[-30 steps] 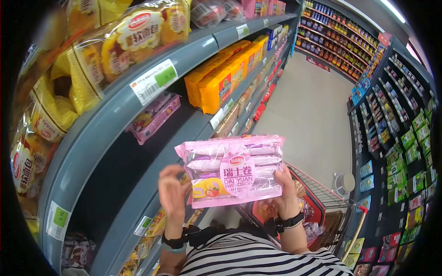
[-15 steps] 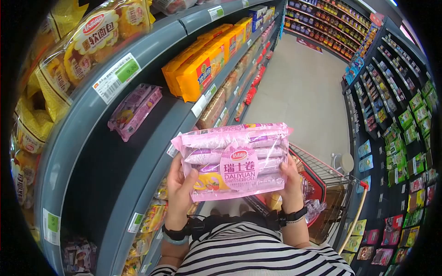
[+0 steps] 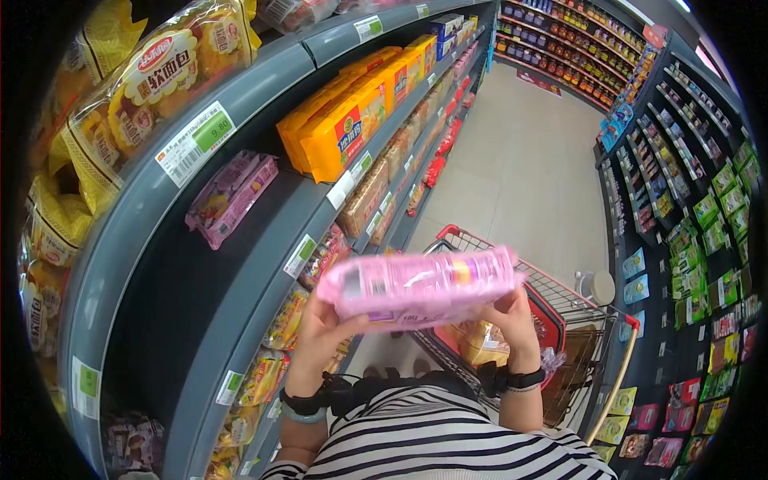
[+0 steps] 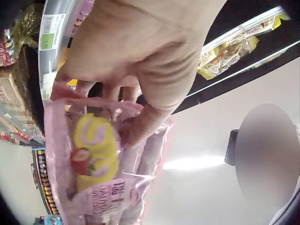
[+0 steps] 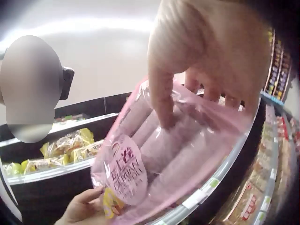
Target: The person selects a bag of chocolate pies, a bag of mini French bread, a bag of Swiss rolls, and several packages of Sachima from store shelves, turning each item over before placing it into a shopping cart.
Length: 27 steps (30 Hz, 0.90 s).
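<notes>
Between my two hands I hold a pink pack of Swiss rolls [image 3: 420, 280], tipped so that its long edge faces up in the head view. My left hand [image 3: 322, 340] grips the left end, thumb over the printed front and fingers behind. At the other end, my right hand [image 3: 512, 324] pinches the pack the same way. In the left wrist view the left thumb [image 4: 140, 124] presses on the clear wrapper beside a yellow roll picture. The right wrist view has the right thumb [image 5: 163, 101] on the wrapped rolls.
A shopping cart [image 3: 552, 276] with bagged goods stands below the pack. On the left shelf lie another pink pack [image 3: 232, 196], orange packs [image 3: 344, 120] and bagged bread [image 3: 164, 72]. An aisle floor [image 3: 512, 152] runs ahead, with a stocked rack [image 3: 704, 256] on the right.
My left hand came back onto the pack's left end after being loose beside it. The pack then tilted from its front facing me to its edge facing up.
</notes>
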Motion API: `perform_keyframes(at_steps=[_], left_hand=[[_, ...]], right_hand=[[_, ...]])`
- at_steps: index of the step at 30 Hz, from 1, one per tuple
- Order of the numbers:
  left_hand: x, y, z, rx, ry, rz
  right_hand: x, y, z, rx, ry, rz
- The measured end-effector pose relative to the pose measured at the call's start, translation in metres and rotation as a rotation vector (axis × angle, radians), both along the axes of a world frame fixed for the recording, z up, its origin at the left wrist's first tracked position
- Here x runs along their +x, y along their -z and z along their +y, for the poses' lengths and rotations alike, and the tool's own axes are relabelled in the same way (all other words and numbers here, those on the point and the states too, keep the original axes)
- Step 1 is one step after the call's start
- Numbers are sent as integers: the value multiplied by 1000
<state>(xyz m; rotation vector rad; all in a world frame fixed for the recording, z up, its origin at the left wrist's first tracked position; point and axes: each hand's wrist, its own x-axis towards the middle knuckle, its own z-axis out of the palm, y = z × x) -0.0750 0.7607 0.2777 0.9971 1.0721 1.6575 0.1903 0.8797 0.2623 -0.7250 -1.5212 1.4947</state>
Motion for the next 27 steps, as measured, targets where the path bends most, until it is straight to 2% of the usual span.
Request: perform_keyframes(at_steps=[1,2,4,5,6,8,9,10,12,13,16,18,21,23,27], left_hand=[[-5,-4,4,96,46,191],[-5,-6,6,95,46,192],[-1,-10,10,306,-265,823],[4,-12,8,321,-329,874],[8,-10,9,319,-321,875],[15,-5,13,422,-470,827],[16,-6,14,473,-502,857],[16,-5,15,474,-493,858],[15,1,15,503,-584,853],[12,8,15,504,-628,845],[11,16,9,561,-641,853],[13,15,8,570,-661,870],[15,15,9,615,-674,833],[17,10,11,593,-728,945],[16,13,12,667,-733,981]], right_hand=[[0,-11,9,123,-89,-58],[-1,-10,10,123,-89,-57],[-5,-8,11,447,166,-19],[-8,-10,7,578,256,-7],[-11,-10,5,573,261,-8],[-12,-9,2,838,418,113],[-11,-7,1,918,493,96],[-9,-3,-3,915,501,95],[-6,2,-10,800,655,91],[-7,-4,-16,609,628,148],[-6,6,-18,593,637,173],[-7,2,-22,629,670,91],[-6,-3,-21,552,603,106],[-5,2,-16,719,626,26],[-3,12,-10,841,678,-5]])
